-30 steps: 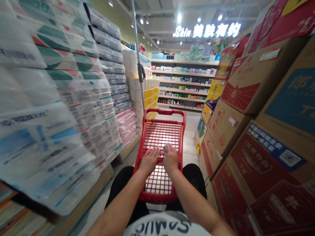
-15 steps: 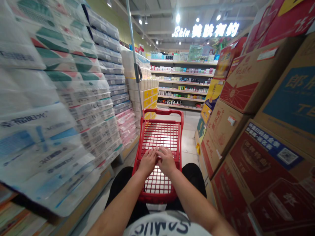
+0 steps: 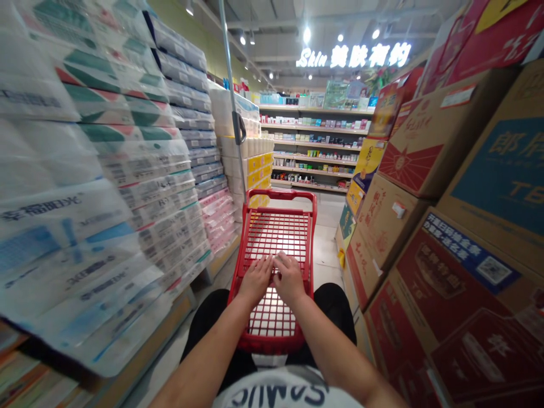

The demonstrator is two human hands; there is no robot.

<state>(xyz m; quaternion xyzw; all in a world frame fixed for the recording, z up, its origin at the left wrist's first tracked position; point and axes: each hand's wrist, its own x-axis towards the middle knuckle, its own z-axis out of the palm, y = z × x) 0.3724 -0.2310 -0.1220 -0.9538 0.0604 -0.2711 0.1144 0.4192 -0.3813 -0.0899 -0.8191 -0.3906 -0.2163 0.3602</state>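
Note:
A red wire shopping cart (image 3: 278, 235) stands in front of me in a narrow aisle, with nothing in its basket. My left hand (image 3: 256, 279) rests on the cart's near bar, fingers stretched forward and lying flat. Right beside it, my right hand (image 3: 288, 277) also lies on the bar, fingers flat and touching the left hand. A grey pole (image 3: 233, 96) with a dark hook rises from the cart's far left corner.
Wrapped packs of tissue (image 3: 106, 170) are stacked high along the left. Cardboard boxes (image 3: 429, 187) are piled along the right, close to the cart. Shelves of small products (image 3: 314, 153) cross the aisle's far end under a lit sign (image 3: 352, 55). Pale floor (image 3: 325, 243) runs ahead.
My right hand has slid left along the bar until it touches the left hand. The cart and view have shifted slightly left.

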